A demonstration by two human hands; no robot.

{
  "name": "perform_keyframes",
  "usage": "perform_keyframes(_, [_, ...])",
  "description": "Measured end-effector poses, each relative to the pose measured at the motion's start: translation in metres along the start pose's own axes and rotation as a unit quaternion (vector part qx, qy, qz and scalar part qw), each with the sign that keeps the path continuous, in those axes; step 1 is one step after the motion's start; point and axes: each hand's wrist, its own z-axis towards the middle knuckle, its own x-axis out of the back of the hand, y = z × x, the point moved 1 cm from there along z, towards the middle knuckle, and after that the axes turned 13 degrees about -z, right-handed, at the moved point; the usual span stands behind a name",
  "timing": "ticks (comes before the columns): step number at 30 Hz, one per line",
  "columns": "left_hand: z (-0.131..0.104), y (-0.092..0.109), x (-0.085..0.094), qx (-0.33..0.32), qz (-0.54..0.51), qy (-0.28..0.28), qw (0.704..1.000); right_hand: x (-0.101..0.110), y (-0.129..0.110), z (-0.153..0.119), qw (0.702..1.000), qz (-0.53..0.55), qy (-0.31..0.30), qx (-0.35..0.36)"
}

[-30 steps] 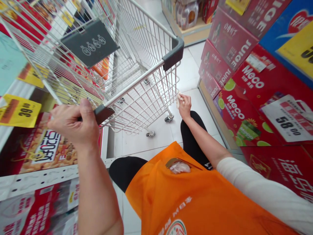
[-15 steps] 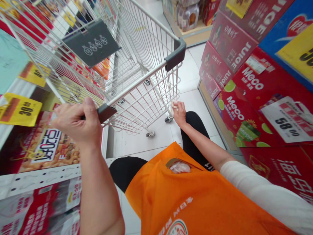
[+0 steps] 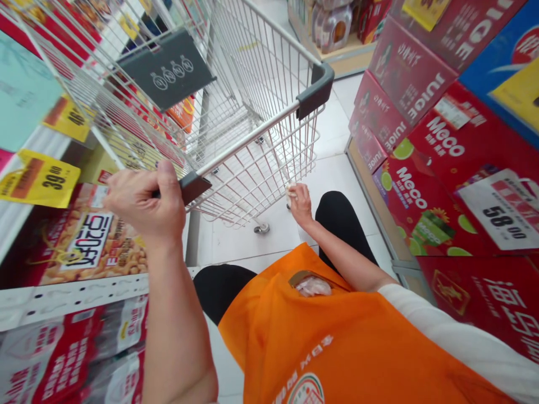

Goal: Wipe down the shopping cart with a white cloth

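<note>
A wire shopping cart (image 3: 252, 140) stands before me, with grey plastic corner pieces and a grey panel (image 3: 168, 68) in its basket. My left hand (image 3: 147, 202) is wrapped round the left end of the cart's handlebar. Low down beside the cart's lower frame, my right hand (image 3: 300, 205) is closed on a whitish cloth (image 3: 290, 194), which is partly hidden by the fingers. The cloth is against or very near the frame above a wheel. Over my lap lies an orange apron (image 3: 286, 331) with a crumpled clear-white thing in its pocket.
Shelves with packaged snacks and yellow price tags (image 3: 53, 178) line the left side. Stacked red drink boxes (image 3: 429, 196) stand close on the right. Bottles (image 3: 334, 28) sit on a low shelf at the back. White floor tiles (image 3: 240, 247) show under the cart.
My right hand has moved slightly down and left along the cart's lower frame with the cloth. The view has shifted a little, and my left hand stays on the handlebar.
</note>
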Motion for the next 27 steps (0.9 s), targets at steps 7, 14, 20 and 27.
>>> perform_keyframes(7, [0.001, 0.008, -0.001, 0.010, -0.007, -0.005, 1.000, 0.013, 0.014, 0.040, 0.990, -0.017, 0.091, -0.106])
perform_keyframes(14, [0.000, 0.007, 0.000, 0.020, 0.004, 0.003, 1.000, -0.016, -0.029, -0.028, 1.000, 0.015, -0.005, 0.012])
perform_keyframes(20, [0.003, 0.012, -0.003, 0.039, 0.012, -0.013, 0.999, 0.000, -0.004, 0.007, 0.997, 0.017, 0.057, -0.052])
perform_keyframes(27, [0.002, 0.010, -0.003, 0.042, 0.004, 0.005, 0.999, -0.017, -0.036, -0.019, 0.995, 0.042, 0.070, -0.060])
